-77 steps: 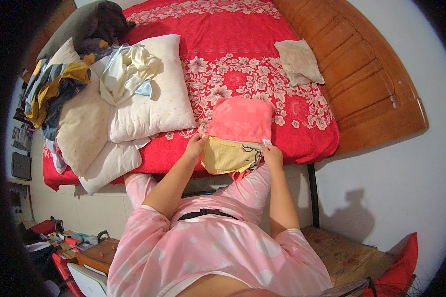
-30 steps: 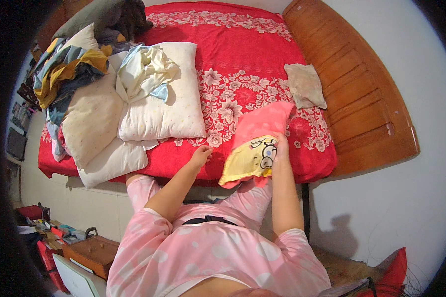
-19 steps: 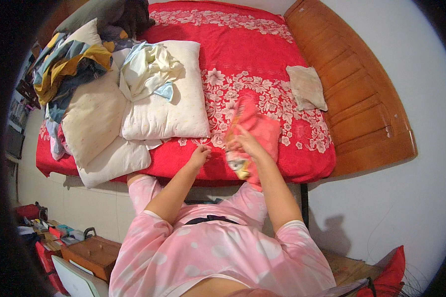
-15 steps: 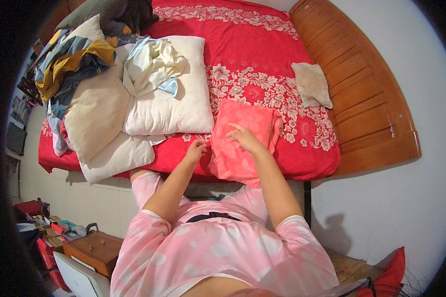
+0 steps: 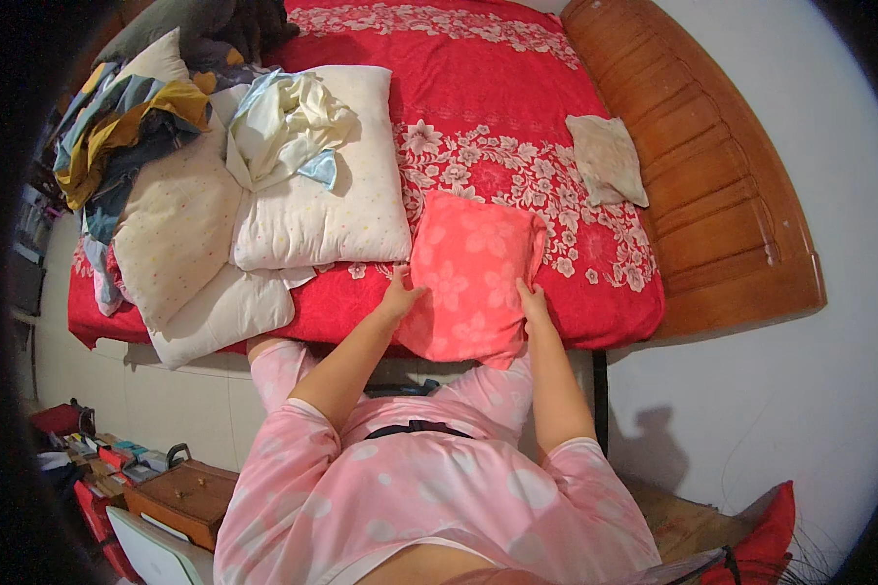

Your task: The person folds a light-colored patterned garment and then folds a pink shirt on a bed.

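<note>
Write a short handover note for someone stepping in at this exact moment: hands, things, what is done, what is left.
Left hand: on the left edge of the coral-pink flower-patterned cloth piece, thumb on top.
Right hand: on its right edge, fingers closed on the fabric.
The piece lies flat at the near edge of the red floral bedspread, its lower end hanging over the edge, beside the white dotted pillows.
Done: the piece is spread out and squared.
Left: a crumpled pale garment on the pillows, a heap of mixed clothes at far left, a beige cloth near the headboard.
</note>
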Action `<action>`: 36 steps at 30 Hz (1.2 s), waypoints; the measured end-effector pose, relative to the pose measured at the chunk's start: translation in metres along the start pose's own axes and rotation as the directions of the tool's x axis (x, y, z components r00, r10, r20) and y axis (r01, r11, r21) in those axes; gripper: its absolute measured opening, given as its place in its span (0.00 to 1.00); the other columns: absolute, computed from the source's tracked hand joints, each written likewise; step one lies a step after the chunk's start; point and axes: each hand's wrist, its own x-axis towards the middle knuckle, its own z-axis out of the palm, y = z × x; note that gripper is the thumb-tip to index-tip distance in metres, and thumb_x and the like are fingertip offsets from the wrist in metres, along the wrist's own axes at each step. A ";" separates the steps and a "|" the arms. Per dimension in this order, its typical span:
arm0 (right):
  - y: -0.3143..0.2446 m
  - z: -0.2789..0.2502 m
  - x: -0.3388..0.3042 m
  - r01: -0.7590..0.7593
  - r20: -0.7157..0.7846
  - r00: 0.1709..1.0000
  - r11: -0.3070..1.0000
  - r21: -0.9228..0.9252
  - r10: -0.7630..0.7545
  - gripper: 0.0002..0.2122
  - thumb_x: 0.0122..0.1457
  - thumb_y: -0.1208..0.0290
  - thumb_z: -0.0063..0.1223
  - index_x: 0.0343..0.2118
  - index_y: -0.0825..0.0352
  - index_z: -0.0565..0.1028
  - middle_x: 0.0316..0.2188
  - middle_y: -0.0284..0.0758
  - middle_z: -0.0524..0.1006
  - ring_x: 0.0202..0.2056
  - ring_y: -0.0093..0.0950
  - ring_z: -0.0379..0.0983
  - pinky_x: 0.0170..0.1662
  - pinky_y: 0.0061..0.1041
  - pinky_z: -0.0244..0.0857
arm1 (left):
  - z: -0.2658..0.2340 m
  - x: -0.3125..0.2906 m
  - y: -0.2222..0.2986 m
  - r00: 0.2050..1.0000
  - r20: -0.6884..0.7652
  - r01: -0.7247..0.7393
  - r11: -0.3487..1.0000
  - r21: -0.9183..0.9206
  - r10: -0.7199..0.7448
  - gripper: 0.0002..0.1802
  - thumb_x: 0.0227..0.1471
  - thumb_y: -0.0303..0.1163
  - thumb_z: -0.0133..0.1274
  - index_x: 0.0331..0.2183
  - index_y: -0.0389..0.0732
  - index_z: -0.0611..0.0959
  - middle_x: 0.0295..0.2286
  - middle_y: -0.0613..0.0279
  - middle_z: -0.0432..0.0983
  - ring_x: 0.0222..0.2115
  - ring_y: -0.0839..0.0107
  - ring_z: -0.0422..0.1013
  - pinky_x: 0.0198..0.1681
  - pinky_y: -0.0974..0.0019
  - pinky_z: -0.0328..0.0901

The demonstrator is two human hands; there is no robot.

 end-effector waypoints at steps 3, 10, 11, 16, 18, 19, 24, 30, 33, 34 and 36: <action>-0.047 0.026 -0.043 -0.189 0.315 0.947 0.905 0.381 0.065 0.32 0.46 0.65 0.58 0.53 0.73 0.59 0.48 0.43 0.68 0.47 0.33 0.66 0.50 0.28 0.59 | -0.017 0.012 -0.030 0.997 -0.072 -0.022 0.999 0.042 0.024 0.34 0.41 0.20 0.55 0.51 0.39 0.61 0.47 0.51 0.64 0.46 0.65 0.64 0.48 0.65 0.61; -0.065 0.028 -0.056 0.368 0.081 0.900 0.845 0.388 -0.429 0.19 0.47 0.76 0.55 0.43 0.70 0.67 0.38 0.38 0.73 0.38 0.29 0.70 0.43 0.27 0.62 | -0.025 0.020 -0.050 0.995 -0.089 0.032 0.997 -0.065 -0.038 0.35 0.40 0.18 0.54 0.52 0.40 0.61 0.47 0.52 0.65 0.47 0.64 0.63 0.50 0.66 0.60; -0.042 0.019 -0.027 0.378 0.016 0.913 0.859 0.345 -0.409 0.20 0.45 0.74 0.57 0.44 0.70 0.67 0.38 0.41 0.73 0.38 0.33 0.70 0.43 0.29 0.62 | -0.020 0.022 -0.048 0.998 -0.063 0.022 0.999 -0.022 -0.024 0.36 0.40 0.18 0.54 0.52 0.40 0.61 0.47 0.52 0.65 0.47 0.65 0.64 0.49 0.66 0.59; -0.009 0.001 -0.005 0.360 0.033 0.931 0.901 -0.241 -0.363 0.23 0.45 0.68 0.58 0.45 0.70 0.66 0.40 0.45 0.72 0.42 0.41 0.69 0.45 0.33 0.62 | -0.009 0.015 -0.023 0.999 0.008 0.041 0.996 0.081 -0.042 0.36 0.41 0.22 0.55 0.53 0.43 0.61 0.47 0.49 0.64 0.47 0.60 0.63 0.50 0.64 0.58; -0.011 -0.007 -0.009 0.354 -0.017 0.931 0.913 -0.202 -0.364 0.25 0.45 0.68 0.57 0.47 0.70 0.64 0.41 0.46 0.72 0.44 0.41 0.68 0.47 0.33 0.60 | 0.004 0.012 -0.004 0.923 -0.111 -0.269 0.823 0.501 0.369 0.36 0.42 0.28 0.56 0.54 0.45 0.62 0.50 0.46 0.59 0.50 0.53 0.59 0.53 0.59 0.56; -0.011 -0.010 -0.009 0.349 -0.063 0.930 0.923 -0.161 -0.362 0.27 0.46 0.68 0.57 0.49 0.69 0.63 0.42 0.46 0.71 0.45 0.41 0.67 0.49 0.32 0.59 | 0.011 0.010 0.005 0.924 -0.106 -0.271 0.823 0.499 0.368 0.36 0.42 0.28 0.56 0.54 0.45 0.62 0.50 0.46 0.59 0.50 0.53 0.59 0.53 0.59 0.56; -0.018 0.006 -0.029 0.605 0.178 0.796 0.767 -0.214 -0.578 0.34 0.45 0.66 0.58 0.57 0.61 0.57 0.50 0.52 0.61 0.52 0.45 0.58 0.55 0.34 0.53 | 0.025 0.006 0.013 0.886 0.198 -0.371 0.382 0.847 0.419 0.34 0.49 0.45 0.49 0.57 0.55 0.58 0.57 0.47 0.44 0.56 0.44 0.46 0.57 0.49 0.47; -0.015 0.018 -0.048 0.562 0.348 0.824 0.722 -0.403 -0.447 0.38 0.43 0.61 0.61 0.59 0.54 0.54 0.56 0.57 0.50 0.56 0.50 0.50 0.57 0.36 0.50 | 0.014 0.006 -0.003 0.913 0.103 -0.268 0.391 0.881 0.394 0.38 0.47 0.45 0.51 0.57 0.50 0.56 0.57 0.47 0.46 0.55 0.43 0.47 0.57 0.52 0.47; -0.005 0.011 -0.032 0.424 0.282 0.899 0.826 -0.371 -0.335 0.41 0.41 0.58 0.63 0.59 0.54 0.54 0.56 0.59 0.49 0.57 0.50 0.50 0.57 0.36 0.49 | 0.017 0.008 -0.005 0.917 -0.037 -0.263 0.671 0.693 0.398 0.39 0.45 0.36 0.55 0.56 0.42 0.58 0.54 0.45 0.51 0.54 0.49 0.51 0.57 0.57 0.49; 0.000 0.007 -0.026 0.428 0.280 0.897 0.834 -0.349 -0.343 0.42 0.40 0.56 0.63 0.59 0.54 0.53 0.56 0.59 0.48 0.57 0.50 0.50 0.58 0.36 0.48 | 0.020 0.011 -0.006 0.916 -0.029 -0.269 0.669 0.693 0.399 0.39 0.45 0.36 0.55 0.56 0.42 0.58 0.54 0.45 0.51 0.54 0.49 0.51 0.57 0.57 0.49; -0.007 0.011 -0.028 0.421 0.309 0.894 0.848 -0.324 -0.326 0.42 0.40 0.56 0.63 0.59 0.53 0.53 0.57 0.59 0.47 0.58 0.49 0.48 0.58 0.36 0.47 | 0.013 0.022 -0.020 0.919 -0.186 -0.245 0.875 0.418 0.347 0.37 0.44 0.29 0.56 0.54 0.37 0.59 0.51 0.47 0.57 0.51 0.58 0.57 0.54 0.62 0.55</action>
